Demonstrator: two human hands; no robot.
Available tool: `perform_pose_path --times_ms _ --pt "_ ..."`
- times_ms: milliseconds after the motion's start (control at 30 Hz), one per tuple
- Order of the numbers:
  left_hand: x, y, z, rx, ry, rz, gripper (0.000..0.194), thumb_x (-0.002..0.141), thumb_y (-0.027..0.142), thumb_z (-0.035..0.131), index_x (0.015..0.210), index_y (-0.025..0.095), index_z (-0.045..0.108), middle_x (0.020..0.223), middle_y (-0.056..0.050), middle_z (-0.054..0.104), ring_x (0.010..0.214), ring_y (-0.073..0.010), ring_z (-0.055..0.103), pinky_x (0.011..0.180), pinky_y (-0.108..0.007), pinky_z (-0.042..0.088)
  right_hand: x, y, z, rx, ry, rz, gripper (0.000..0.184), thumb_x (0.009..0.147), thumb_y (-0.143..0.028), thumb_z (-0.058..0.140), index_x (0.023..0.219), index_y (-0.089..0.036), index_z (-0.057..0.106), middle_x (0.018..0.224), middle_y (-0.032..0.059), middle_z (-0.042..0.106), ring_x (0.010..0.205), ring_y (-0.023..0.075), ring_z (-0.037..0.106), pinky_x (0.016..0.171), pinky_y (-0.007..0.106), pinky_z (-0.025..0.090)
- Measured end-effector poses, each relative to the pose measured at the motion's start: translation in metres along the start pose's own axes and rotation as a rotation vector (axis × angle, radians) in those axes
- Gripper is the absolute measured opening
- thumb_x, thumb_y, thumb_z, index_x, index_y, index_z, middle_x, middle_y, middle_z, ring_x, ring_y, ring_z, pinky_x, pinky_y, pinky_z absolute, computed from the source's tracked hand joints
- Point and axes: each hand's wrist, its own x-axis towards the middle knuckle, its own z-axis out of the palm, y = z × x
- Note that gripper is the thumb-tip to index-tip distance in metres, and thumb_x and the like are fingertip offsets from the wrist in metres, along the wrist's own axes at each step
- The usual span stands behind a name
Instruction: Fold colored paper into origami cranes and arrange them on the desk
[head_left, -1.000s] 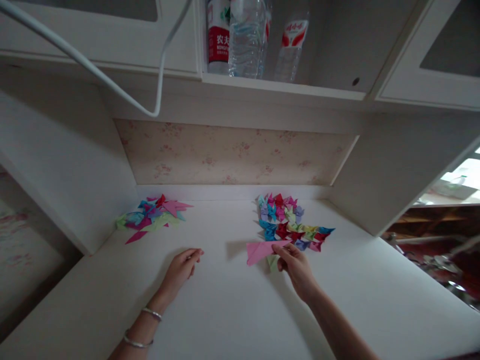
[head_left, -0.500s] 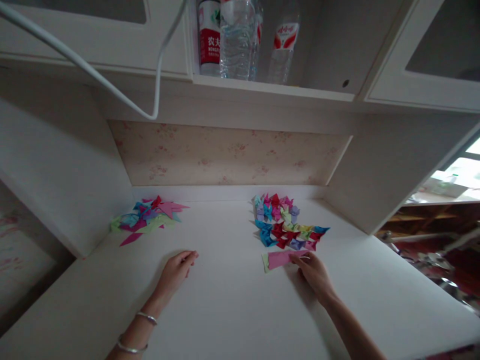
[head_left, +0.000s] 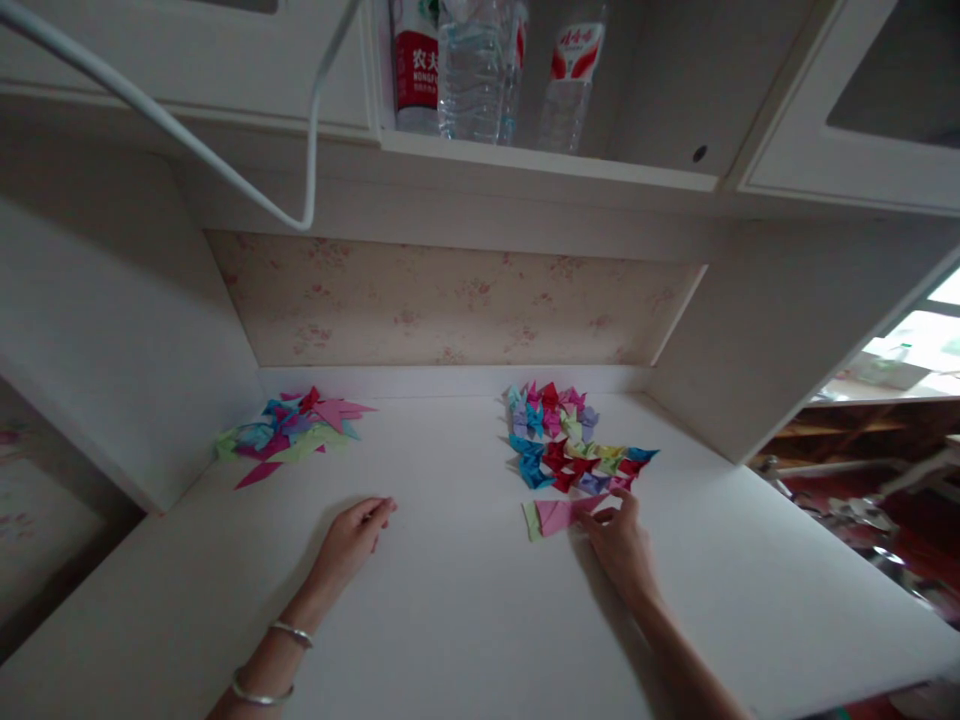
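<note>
On the white tabletop my left hand rests on its side, loosely curled, with nothing visible in the fingers. To the right, my right hand bends over a pink paper strip, its thumb and fingertips pinching the strip's right end. Under the strip's left end a light green paper sticks out. Just beyond lie rows of small folded paper pieces in red, blue, yellow, purple and pink. At the back left is a loose heap of coloured folded paper, farther away than my left hand.
A white tabletop runs back to a flowered wall panel. Above hangs an open shelf with several plastic bottles. A white cable or rod bends down at the upper left. Side panels bound the table.
My right hand has turned with its fingers spread more, and the pink strip's right part now looks folded or narrowed. My left hand stays put. The view has tilted slightly.
</note>
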Motion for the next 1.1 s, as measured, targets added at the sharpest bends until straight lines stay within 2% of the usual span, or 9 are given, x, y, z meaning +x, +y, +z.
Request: perform_pose_path --times_ms 133,233,333,433,500,567,733,967,1100 --pt "-0.004 0.008 -0.001 -0.010 0.007 -0.008 0.049 0.073 0.064 0.053 0.076 0.016 0.064 0.059 0.003 0.052 0.043 -0.0097 0.042 0.042 -0.022 0.030 -0.001 0.001 0.000 -0.063 0.007 -0.018 0.071 0.078 -0.052 0.054 0.135 -0.017 0.031 0.075 0.0024 0.069 0.066 0.0237 0.064 0.057 0.031 0.039" --pt "-0.006 0.010 -0.001 -0.009 -0.001 -0.025 0.048 0.074 0.064 0.052 0.072 0.016 0.062 0.055 0.004 0.050 0.043 -0.0099 0.041 0.042 -0.021 0.030 -0.003 0.004 0.002 -0.107 0.017 -0.105 0.062 0.082 -0.049 0.050 0.133 -0.017 0.037 0.081 0.0045 0.069 0.065 0.0221 0.063 0.058 0.030 0.040" --pt "-0.006 0.009 0.000 -0.025 -0.001 -0.025 0.050 0.075 0.065 0.051 0.072 0.017 0.062 0.052 0.005 0.047 0.043 -0.0101 0.040 0.042 -0.021 0.029 -0.008 0.004 0.004 -0.182 0.031 -0.288 0.041 0.088 -0.044 0.043 0.119 -0.019 0.053 0.091 0.0076 0.069 0.073 0.0211 0.063 0.063 0.030 0.043" --pt "-0.004 0.007 0.000 -0.032 -0.009 -0.012 0.051 0.076 0.066 0.049 0.073 0.016 0.061 0.053 0.004 0.047 0.044 -0.0100 0.040 0.042 -0.021 0.028 -0.013 -0.001 0.005 -0.313 0.001 -0.581 0.030 0.091 -0.036 0.043 0.105 -0.023 0.066 0.108 0.0084 0.068 0.098 0.0247 0.060 0.079 0.034 0.045" --pt "-0.003 0.005 0.000 -0.020 -0.020 -0.009 0.051 0.077 0.065 0.048 0.072 0.016 0.060 0.052 0.004 0.046 0.043 -0.0098 0.039 0.042 -0.021 0.027 -0.014 -0.004 0.006 -0.357 -0.039 -0.743 0.029 0.090 -0.032 0.046 0.107 -0.024 0.067 0.117 0.0079 0.065 0.108 0.0263 0.056 0.089 0.037 0.043" --pt "-0.003 0.003 0.000 -0.008 -0.025 -0.008 0.050 0.079 0.064 0.047 0.071 0.016 0.060 0.051 0.004 0.046 0.043 -0.0096 0.038 0.042 -0.021 0.027 -0.014 -0.006 0.008 -0.355 -0.064 -0.826 0.030 0.089 -0.030 0.048 0.112 -0.023 0.067 0.120 0.0085 0.065 0.112 0.0263 0.055 0.095 0.040 0.041" --pt "-0.002 -0.002 0.001 -0.023 -0.012 0.024 0.049 0.080 0.063 0.047 0.073 0.016 0.061 0.064 0.001 0.056 0.044 -0.0091 0.040 0.042 -0.021 0.028 -0.012 -0.005 0.011 -0.314 -0.120 -0.834 0.032 0.092 -0.031 0.046 0.113 -0.021 0.067 0.116 0.0091 0.067 0.109 0.0235 0.059 0.100 0.039 0.041" --pt "-0.002 0.001 0.001 -0.019 -0.021 0.013 0.050 0.078 0.063 0.049 0.069 0.016 0.060 0.058 0.002 0.054 0.043 -0.0088 0.039 0.043 -0.021 0.028 -0.018 -0.004 0.012 -0.323 -0.111 -0.766 0.033 0.092 -0.034 0.045 0.112 -0.020 0.068 0.115 0.0101 0.067 0.108 0.0255 0.059 0.097 0.040 0.045" --pt "-0.003 0.004 0.001 0.002 -0.036 0.008 0.049 0.078 0.062 0.048 0.076 0.015 0.063 0.060 0.002 0.052 0.045 -0.0096 0.042 0.044 -0.021 0.031 -0.018 -0.002 0.013 -0.314 -0.110 -0.772 0.032 0.092 -0.034 0.045 0.112 -0.020 0.066 0.114 0.0104 0.066 0.109 0.0259 0.058 0.097 0.042 0.046"
